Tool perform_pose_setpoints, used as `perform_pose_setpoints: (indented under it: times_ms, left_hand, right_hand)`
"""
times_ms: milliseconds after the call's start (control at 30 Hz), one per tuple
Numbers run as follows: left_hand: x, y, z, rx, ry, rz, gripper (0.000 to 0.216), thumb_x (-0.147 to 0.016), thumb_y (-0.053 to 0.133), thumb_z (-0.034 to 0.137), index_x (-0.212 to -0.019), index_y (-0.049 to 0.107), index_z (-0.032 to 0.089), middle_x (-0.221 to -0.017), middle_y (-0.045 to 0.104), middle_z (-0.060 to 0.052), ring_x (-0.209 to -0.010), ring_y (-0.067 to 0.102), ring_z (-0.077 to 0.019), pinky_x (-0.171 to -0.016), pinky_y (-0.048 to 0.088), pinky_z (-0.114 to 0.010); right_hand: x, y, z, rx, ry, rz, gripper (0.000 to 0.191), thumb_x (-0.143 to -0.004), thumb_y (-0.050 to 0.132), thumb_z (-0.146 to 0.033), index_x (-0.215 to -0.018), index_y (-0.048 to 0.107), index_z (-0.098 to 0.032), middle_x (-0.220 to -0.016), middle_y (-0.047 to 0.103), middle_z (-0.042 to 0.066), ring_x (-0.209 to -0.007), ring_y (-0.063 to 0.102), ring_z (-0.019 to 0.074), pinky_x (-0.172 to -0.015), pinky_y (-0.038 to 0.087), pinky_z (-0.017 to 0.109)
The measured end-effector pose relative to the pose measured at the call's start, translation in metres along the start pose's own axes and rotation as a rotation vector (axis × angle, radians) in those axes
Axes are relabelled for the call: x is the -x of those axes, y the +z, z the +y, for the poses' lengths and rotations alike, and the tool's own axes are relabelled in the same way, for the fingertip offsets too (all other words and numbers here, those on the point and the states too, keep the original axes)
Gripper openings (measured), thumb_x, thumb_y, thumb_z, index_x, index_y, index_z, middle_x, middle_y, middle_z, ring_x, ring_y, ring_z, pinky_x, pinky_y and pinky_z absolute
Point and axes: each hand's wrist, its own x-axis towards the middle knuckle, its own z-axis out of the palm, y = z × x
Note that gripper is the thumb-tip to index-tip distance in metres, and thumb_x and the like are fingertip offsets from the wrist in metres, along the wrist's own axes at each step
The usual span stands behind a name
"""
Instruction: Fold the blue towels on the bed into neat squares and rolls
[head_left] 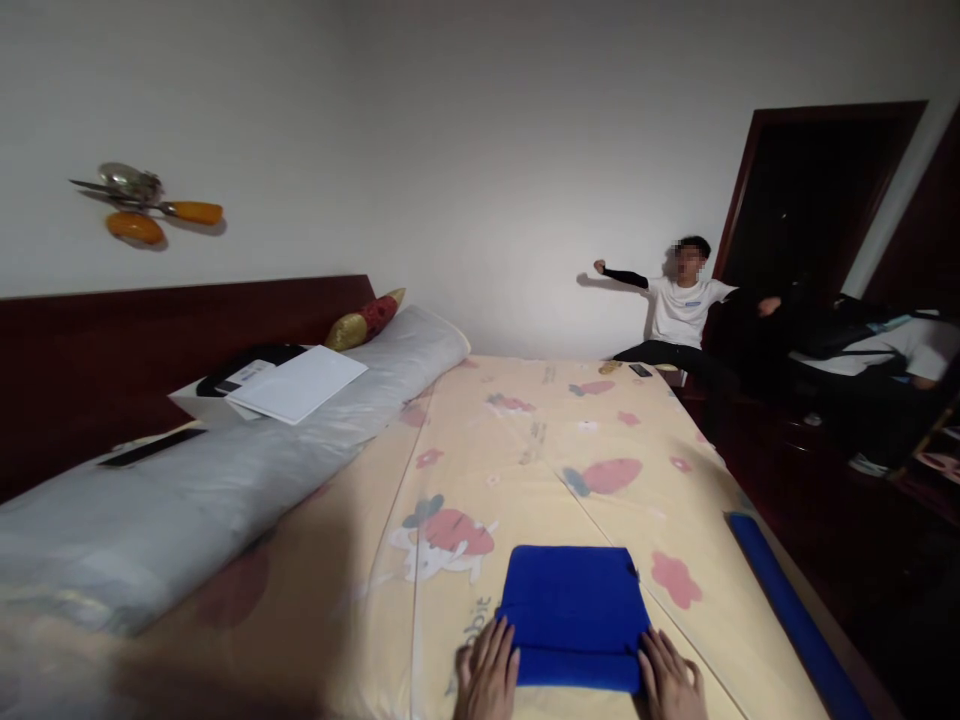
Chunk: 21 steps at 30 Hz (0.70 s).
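A blue folded cloth (pixel 574 600) lies flat on the bed in front of me, with a crease across its near part. My left hand (pixel 489 665) rests at its near left corner, fingers stretched out and touching the edge. At the near right corner is my right hand (pixel 667 675), its fingers also extended along the edge. Both hands are open, palms down; their undersides are hidden. A long, narrow blue folded strip (pixel 795 620) lies along the bed's right edge.
The bed sheet (pixel 525 500) has a carrot and rabbit print. A long grey bolster (pixel 247 490) lies at the left, bearing a white flat box (pixel 300 384). A phone (pixel 640 370) lies near the far edge. One person (pixel 679 315) sits beyond, another (pixel 892 350) bends at right.
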Motion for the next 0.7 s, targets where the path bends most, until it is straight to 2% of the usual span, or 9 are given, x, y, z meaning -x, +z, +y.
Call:
perform_pose_setpoints:
  times_ms: [100,200,300,400,500,700]
  left_hand:
    - [0.008,-0.003,-0.001,-0.034,-0.105,0.066,0.038,-0.094,0.043,0.031,-0.126,0.063,0.025,-0.132,0.062,-0.005,-0.121,0.056,-0.0235,-0.097,0.044,-0.039]
    - [0.013,-0.005,0.018,0.029,-0.058,0.039,0.037,-0.093,0.045,0.027,-0.125,0.064,0.027,-0.128,0.065,-0.003,-0.118,0.058,-0.022,-0.097,0.046,-0.035]
    - [0.016,-0.002,0.032,0.094,0.042,-0.028,0.045,-0.084,0.049,0.018,-0.125,0.063,0.027,-0.126,0.066,-0.001,-0.113,0.062,-0.0221,-0.095,0.049,-0.033]
    - [0.017,0.004,0.034,0.128,0.065,-0.098,0.062,-0.071,0.051,0.01,-0.13,0.059,0.028,-0.129,0.064,0.002,-0.114,0.061,-0.0227,-0.098,0.048,-0.034]
    - [0.01,0.0,0.034,0.154,0.004,-0.179,0.064,-0.07,0.048,0.006,-0.128,0.059,0.03,-0.129,0.064,0.003,-0.117,0.059,-0.0217,-0.102,0.044,-0.036]
    - [-0.024,-0.031,0.042,0.237,-0.193,-0.397,0.046,-0.076,0.047,0.008,-0.113,0.067,0.026,-0.123,0.067,-0.003,-0.124,0.053,-0.0228,-0.112,0.028,-0.047]
  right_hand:
    - [0.007,-0.002,0.009,0.025,0.089,0.01,0.04,-0.09,0.037,-0.04,-0.115,0.066,-0.032,-0.125,0.065,0.006,-0.115,0.059,0.028,-0.087,0.043,0.043]
    - [0.01,-0.004,-0.014,-0.007,0.069,-0.004,0.04,-0.086,0.039,-0.03,-0.118,0.064,-0.03,-0.129,0.063,0.005,-0.117,0.058,0.0265,-0.091,0.04,0.042]
    - [0.014,-0.003,-0.041,-0.047,0.035,-0.038,0.04,-0.08,0.046,-0.026,-0.114,0.065,-0.032,-0.122,0.066,0.005,-0.111,0.06,0.027,-0.092,0.038,0.042]
    - [0.015,-0.001,-0.052,-0.053,0.072,-0.037,0.037,-0.079,0.051,-0.028,-0.115,0.063,-0.032,-0.117,0.068,0.005,-0.108,0.061,0.0283,-0.092,0.036,0.042]
    - [0.008,-0.003,-0.049,-0.064,0.081,-0.061,0.037,-0.079,0.051,-0.026,-0.114,0.063,-0.032,-0.115,0.069,0.003,-0.106,0.061,0.0271,-0.091,0.034,0.042]
    - [-0.023,-0.024,-0.044,-0.1,0.046,-0.295,0.031,-0.069,0.049,-0.014,-0.09,0.068,-0.025,-0.096,0.071,0.004,-0.096,0.062,0.025,-0.088,0.035,0.04]
